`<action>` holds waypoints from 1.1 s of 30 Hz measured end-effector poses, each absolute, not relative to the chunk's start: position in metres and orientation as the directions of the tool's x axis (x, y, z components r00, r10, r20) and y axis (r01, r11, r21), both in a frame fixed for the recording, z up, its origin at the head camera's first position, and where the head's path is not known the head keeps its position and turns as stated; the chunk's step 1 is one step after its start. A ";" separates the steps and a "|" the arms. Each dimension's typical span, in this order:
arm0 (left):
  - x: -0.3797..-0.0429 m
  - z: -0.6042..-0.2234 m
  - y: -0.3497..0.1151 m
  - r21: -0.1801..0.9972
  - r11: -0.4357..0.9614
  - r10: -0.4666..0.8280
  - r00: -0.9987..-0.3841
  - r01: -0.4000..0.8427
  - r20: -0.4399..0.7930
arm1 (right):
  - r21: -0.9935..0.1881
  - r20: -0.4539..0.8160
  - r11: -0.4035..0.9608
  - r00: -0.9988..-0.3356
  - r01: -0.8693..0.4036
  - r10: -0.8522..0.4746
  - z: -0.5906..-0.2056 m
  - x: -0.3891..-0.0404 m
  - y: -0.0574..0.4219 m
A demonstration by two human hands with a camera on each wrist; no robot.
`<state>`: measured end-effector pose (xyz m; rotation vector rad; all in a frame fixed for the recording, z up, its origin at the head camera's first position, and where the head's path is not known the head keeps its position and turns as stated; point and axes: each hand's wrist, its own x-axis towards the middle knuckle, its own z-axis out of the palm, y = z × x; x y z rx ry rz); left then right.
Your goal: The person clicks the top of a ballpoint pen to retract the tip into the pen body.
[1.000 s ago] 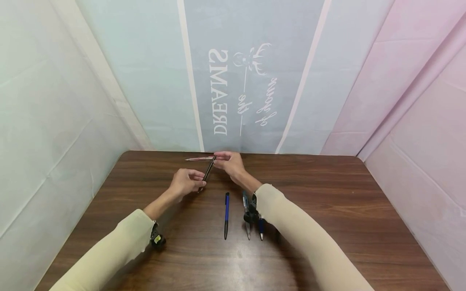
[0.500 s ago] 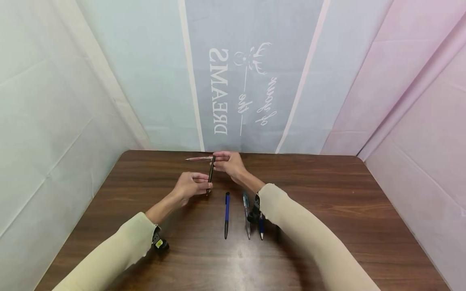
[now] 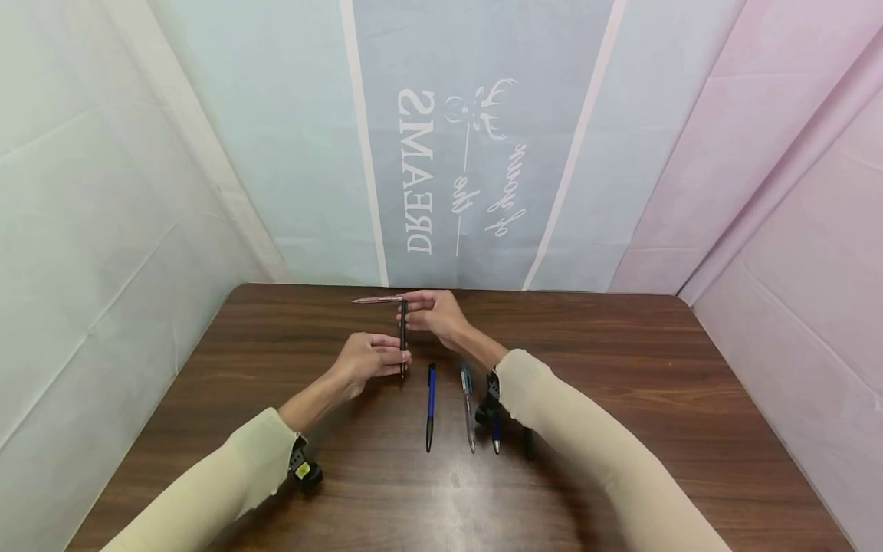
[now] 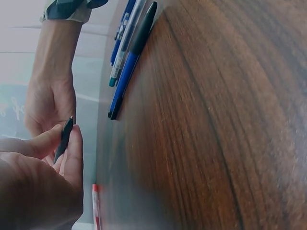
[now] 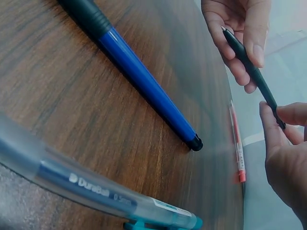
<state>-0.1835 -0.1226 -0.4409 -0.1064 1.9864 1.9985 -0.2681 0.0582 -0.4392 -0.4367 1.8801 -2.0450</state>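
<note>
A slim black pen [image 3: 403, 326] is held up between both hands over the far part of the table, tip end toward the person. My left hand [image 3: 362, 362] pinches it near the tip, thumb against fingers. At the far end, my right hand [image 3: 436, 316] pinches it between thumb and fingertips. The right wrist view shows the pen's metal tip and dark barrel [image 5: 261, 84] spanning the two hands. Just behind the right fingertips lies a red-and-clear pen [image 3: 375, 300], sideways by the table's back edge; its right end is hidden in the head view.
Nearer on the wooden table [image 3: 310, 506] lie a blue pen with black ends [image 3: 431, 406], a clear pen with teal parts [image 3: 468, 414] and a dark blue pen [image 3: 496, 442]. A dark pen-like thing [image 3: 529, 443] is partly under the right sleeve. Cloth walls [image 3: 310, 192] border the table.
The black pen has swung from a slant to almost straight toward the person. My left hand has moved right and a little nearer with its end; the right hand has barely shifted.
</note>
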 end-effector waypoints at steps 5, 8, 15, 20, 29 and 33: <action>-0.180 -0.441 -0.120 0.961 0.005 0.165 -0.947 -0.277 -0.274 | -0.996 0.008 -0.081 -0.891 0.032 -0.453 -0.439 -0.266 0.060; -0.179 -0.440 -0.119 0.959 0.002 0.162 -0.946 -0.284 -0.280 | -0.997 0.004 -0.075 -0.893 0.033 -0.450 -0.440 -0.265 0.062; -0.177 -0.442 -0.119 0.952 0.002 0.154 -0.940 -0.306 -0.303 | -0.998 -0.017 -0.052 -0.906 0.043 -0.422 -0.444 -0.263 0.062; -0.177 -0.444 -0.119 0.952 0.000 0.160 -0.940 -0.306 -0.302 | -0.995 -0.026 -0.076 -0.898 0.066 -0.440 -0.446 -0.262 0.063; -0.176 -0.446 -0.120 0.955 -0.007 0.165 -0.942 -0.297 -0.292 | -0.998 0.017 -0.056 -0.888 0.010 -0.459 -0.447 -0.259 0.064; -0.175 -0.445 -0.120 0.954 -0.016 0.169 -0.941 -0.300 -0.294 | -0.999 0.011 -0.052 -0.890 0.014 -0.456 -0.446 -0.257 0.063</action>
